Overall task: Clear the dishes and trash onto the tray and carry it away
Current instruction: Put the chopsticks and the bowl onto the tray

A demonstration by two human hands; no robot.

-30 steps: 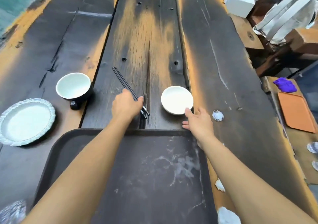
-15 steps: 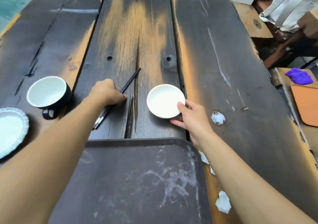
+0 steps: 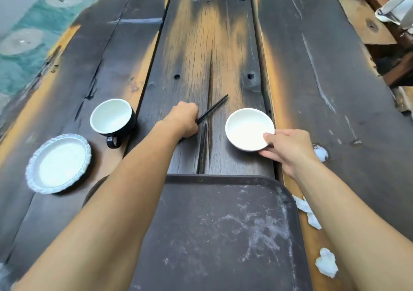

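Left hand (image 3: 184, 120) fisted around black chopsticks (image 3: 212, 109) on the wooden surface (image 3: 312, 89). Right hand (image 3: 288, 148) pinching white bowl (image 3: 248, 129) by its rim, beyond empty tray (image 3: 223, 234).

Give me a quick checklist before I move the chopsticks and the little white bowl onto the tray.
1. Left hand closed around chopsticks: ok.
2. Both sticks caught: cannot tell, only one tip shows.
3. Right hand pinching white bowl rim, thumb inside: ok.
4. Bowl empty: ok.
5. Tray has bare space: ok.
6. Black cup, scalloped plate, tissue scraps loaded: not ok, all on the table.
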